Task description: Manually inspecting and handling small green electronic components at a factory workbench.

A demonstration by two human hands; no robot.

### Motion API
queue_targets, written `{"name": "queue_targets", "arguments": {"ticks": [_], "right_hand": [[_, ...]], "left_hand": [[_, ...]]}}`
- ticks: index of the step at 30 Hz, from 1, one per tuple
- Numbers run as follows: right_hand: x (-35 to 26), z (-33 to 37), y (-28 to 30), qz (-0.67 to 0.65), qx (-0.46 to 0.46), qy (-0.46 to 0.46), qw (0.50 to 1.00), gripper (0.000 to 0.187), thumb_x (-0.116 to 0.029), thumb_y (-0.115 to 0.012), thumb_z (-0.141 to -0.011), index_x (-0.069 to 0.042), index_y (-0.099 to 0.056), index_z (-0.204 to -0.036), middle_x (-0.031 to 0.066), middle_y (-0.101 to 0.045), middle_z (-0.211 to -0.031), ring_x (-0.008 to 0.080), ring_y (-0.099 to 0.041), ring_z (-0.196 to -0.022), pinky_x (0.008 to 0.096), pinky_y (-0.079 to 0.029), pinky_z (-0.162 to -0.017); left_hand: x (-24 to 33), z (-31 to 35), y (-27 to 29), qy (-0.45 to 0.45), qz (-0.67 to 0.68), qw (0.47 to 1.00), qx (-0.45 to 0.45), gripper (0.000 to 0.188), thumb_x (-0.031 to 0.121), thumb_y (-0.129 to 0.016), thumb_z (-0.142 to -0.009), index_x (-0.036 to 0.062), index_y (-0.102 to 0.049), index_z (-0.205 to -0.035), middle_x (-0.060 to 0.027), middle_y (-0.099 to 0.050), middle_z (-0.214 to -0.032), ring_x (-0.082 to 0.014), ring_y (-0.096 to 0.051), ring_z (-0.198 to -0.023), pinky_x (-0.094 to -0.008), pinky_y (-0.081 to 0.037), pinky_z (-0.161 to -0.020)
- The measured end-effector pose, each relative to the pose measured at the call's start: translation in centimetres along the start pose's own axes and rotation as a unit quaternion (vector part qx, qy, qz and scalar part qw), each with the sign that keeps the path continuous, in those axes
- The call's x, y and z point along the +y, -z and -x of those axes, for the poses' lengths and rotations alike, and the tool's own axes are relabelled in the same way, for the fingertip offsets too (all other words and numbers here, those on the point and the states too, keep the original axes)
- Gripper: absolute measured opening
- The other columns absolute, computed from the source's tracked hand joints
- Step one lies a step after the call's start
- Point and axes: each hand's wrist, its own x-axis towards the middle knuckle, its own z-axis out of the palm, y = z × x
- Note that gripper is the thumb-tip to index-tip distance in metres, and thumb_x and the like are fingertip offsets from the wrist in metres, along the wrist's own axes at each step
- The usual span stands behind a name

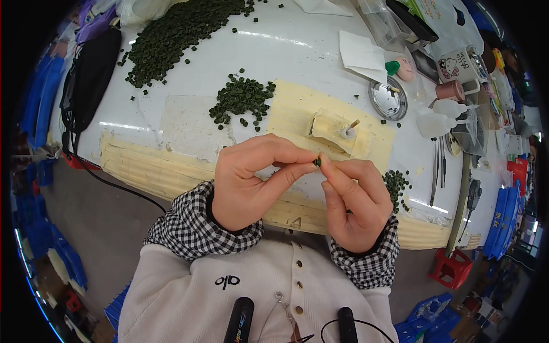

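A: What lay on the left?
B: A large heap of dark green pieces (177, 37) on a white table (303, 54), then a smaller heap (243, 98) just beyond the left hand (246, 180).
A: And that hand's grip?
B: Thumb and forefinger were pinched on a small green piece (317, 163) at their tips. Any long axis was too small to make out.
A: Which hand was nearer?
B: The left, already holding it. A cream block (325, 128) stood beyond the piece, slightly rightward. Next, the right hand (361, 197) had one fingertip touching the piece or nearly so; whether it gripped too, I couldn't tell.
A: Farther right?
B: Loose green pieces (396, 186), beside that hand.
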Motion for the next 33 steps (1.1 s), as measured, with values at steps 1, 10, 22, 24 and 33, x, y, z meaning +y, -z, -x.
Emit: {"name": "queue_targets", "arguments": {"ticks": [1, 10, 22, 24, 33], "right_hand": [[0.0, 0.0, 0.1, 0.008, 0.028, -0.023, 0.999, 0.040, 0.007, -0.070, -0.075, 0.002, -0.067, -0.115, 0.0123, -0.063, -0.090, 0.0241, -0.062, -0.076, 0.0303, -0.051, -0.066], [-0.7, 1.5, 3.7, 0.111, 0.082, -0.147, 0.980, 0.016, 0.003, -0.071, -0.078, 0.000, -0.070, -0.094, 0.0101, -0.064, -0.082, 0.0251, -0.060, -0.076, 0.0317, -0.049, -0.074], [-0.4, 4.1, 1.8, 0.286, 0.008, -0.087, 0.954, 0.015, -0.003, -0.075, -0.072, -0.004, -0.070, -0.086, 0.0060, -0.058, -0.081, 0.0282, -0.055, -0.086, 0.0427, -0.044, -0.085], [-0.4, 4.1, 1.7, 0.289, 0.013, -0.088, 0.953, 0.015, -0.004, -0.075, -0.072, -0.003, -0.069, -0.086, 0.0062, -0.058, -0.081, 0.0287, -0.055, -0.087, 0.0429, -0.044, -0.086], [-0.5, 4.0, 1.3, 0.258, 0.019, -0.106, 0.960, 0.012, -0.004, -0.073, -0.074, -0.004, -0.064, -0.082, 0.0072, -0.058, -0.083, 0.0291, -0.055, -0.086, 0.0415, -0.043, -0.084]], "left_hand": [[0.0, -0.1, -0.1, 0.000, -0.003, 1.000, -0.002, 0.017, -0.006, -0.069, -0.082, -0.0022, -0.071, -0.099, -0.0131, -0.070, -0.089, -0.0168, -0.068, -0.080, -0.0256, -0.054, -0.072], [0.3, 0.6, 1.6, -0.003, -0.145, 0.989, -0.004, 0.015, -0.008, -0.069, -0.079, -0.0033, -0.070, -0.093, -0.0094, -0.068, -0.082, -0.0133, -0.062, -0.068, -0.0245, -0.048, -0.062], [0.7, 1.9, 3.3, -0.013, -0.104, 0.994, -0.007, 0.016, -0.010, -0.070, -0.078, -0.0039, -0.070, -0.092, -0.0102, -0.069, -0.085, -0.0153, -0.062, -0.075, -0.0255, -0.048, -0.069], [0.7, 2.1, 3.6, 0.018, -0.048, 0.999, -0.014, 0.017, -0.011, -0.069, -0.078, -0.0042, -0.069, -0.093, -0.0112, -0.069, -0.088, -0.0160, -0.062, -0.079, -0.0265, -0.048, -0.072], [0.1, 2.5, 4.0, 0.019, 0.038, 0.999, -0.014, 0.019, -0.014, -0.067, -0.079, -0.0046, -0.068, -0.095, -0.0131, -0.069, -0.091, -0.0169, -0.063, -0.084, -0.0278, -0.050, -0.076]]}}
